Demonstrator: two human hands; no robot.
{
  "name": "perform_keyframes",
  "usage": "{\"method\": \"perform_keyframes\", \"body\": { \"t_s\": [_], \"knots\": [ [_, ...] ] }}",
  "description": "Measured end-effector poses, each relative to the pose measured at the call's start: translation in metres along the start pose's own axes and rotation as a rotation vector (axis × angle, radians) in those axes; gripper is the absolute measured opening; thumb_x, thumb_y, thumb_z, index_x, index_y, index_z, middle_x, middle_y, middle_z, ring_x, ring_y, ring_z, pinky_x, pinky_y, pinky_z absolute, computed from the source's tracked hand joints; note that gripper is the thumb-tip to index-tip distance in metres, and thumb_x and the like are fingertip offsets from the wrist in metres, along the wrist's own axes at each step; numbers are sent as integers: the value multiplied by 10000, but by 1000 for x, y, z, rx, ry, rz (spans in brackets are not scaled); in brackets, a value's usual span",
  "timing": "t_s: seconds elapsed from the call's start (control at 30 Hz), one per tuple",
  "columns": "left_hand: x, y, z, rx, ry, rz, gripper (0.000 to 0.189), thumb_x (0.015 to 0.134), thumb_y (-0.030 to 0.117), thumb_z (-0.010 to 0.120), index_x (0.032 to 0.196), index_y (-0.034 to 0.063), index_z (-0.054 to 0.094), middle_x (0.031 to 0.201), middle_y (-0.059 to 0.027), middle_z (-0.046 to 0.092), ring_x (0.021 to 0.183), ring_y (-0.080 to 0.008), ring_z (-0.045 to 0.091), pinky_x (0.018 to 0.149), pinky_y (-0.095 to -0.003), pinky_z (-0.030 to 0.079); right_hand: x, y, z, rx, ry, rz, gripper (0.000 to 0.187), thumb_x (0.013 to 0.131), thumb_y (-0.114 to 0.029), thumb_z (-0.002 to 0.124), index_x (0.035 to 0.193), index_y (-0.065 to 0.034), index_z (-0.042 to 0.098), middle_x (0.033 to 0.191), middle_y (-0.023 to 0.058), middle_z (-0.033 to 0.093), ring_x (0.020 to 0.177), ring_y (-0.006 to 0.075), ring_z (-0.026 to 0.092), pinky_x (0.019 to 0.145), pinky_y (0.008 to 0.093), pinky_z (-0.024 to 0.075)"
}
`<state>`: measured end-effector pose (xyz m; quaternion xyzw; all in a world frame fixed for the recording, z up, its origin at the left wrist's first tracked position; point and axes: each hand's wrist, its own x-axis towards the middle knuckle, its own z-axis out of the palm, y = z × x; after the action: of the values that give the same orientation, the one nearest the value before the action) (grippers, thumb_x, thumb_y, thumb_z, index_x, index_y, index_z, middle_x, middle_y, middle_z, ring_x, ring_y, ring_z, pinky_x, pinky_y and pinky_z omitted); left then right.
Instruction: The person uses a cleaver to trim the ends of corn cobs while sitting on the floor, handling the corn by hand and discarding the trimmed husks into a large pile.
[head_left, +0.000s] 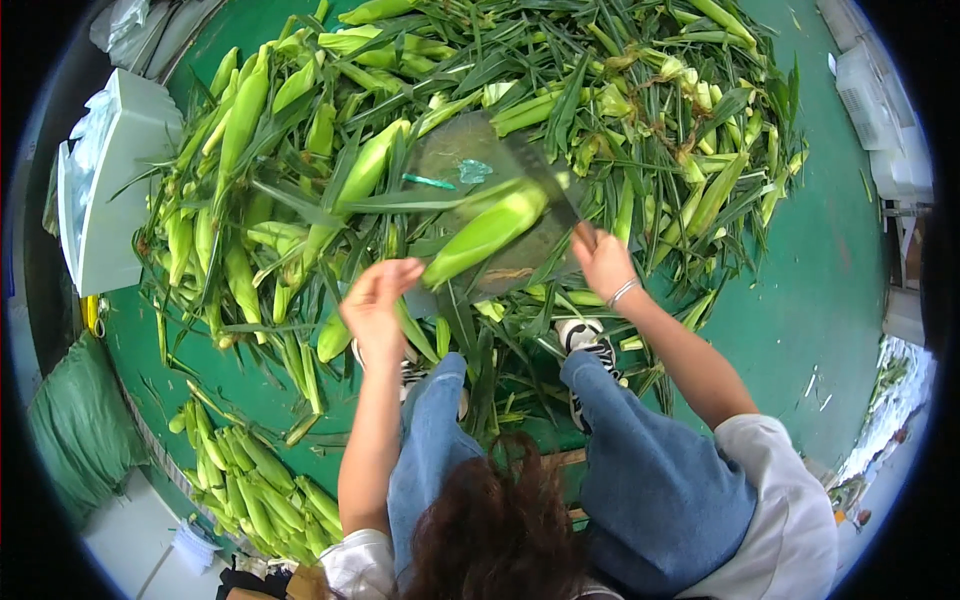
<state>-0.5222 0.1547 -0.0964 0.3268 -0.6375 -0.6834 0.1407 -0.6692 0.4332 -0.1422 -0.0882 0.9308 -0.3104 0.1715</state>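
My left hand (379, 300) is at the narrow tip of a green ear of corn in its husk (487, 232), with thumb and fingers pinched together there; motion blurs the fingertips. The ear slants up to the right above a worn, dark chopping board (442, 154). In my right hand (606, 266) is the handle of a broad-bladed kitchen knife (551, 184). Its blade, blurred, stands right by the pale stem end of the ear. Strips of teal plastic (429, 181) and a clear bluish scrap (475, 171) lie on the board.
Unhusked corn (247, 112) is heaped at the left, and cut leaves and stalks (697, 112) at the right. Trimmed ears (251, 480) lie piled at lower left. A white foam box (131, 187) and a green sack (82, 427) stand left on the green floor (810, 300).
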Motion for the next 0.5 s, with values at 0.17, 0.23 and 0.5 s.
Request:
{"method": "perform_keyframes", "body": {
  "t_s": [0.17,0.23,0.5],
  "knots": [
    [18,5,11,765,-120,722,261,852,95,645,1097,10,617,988,-135,661,903,-293,644,832,-377,512,-3,-10,17,-1,96,38,364,898,-303,560,850,58,584,757,292,620,746,457,614,664,487,503],
    [43,15,44,1054,-100,930,386,790,201,714,1082,-6,570,907,-171,634,862,-347,632,812,-424,497,-3,-6,23,-40,112,3,345,889,-305,571,861,39,565,751,278,628,735,447,625,661,487,512],
    [22,1,26,1400,-270,194,549,751,431,726,989,-7,498,719,-190,647,681,-369,652,596,-448,521,41,-28,19,-218,-52,-35,431,910,-395,487,901,25,582,819,273,644,786,433,640,735,509,519]
  ]
}}
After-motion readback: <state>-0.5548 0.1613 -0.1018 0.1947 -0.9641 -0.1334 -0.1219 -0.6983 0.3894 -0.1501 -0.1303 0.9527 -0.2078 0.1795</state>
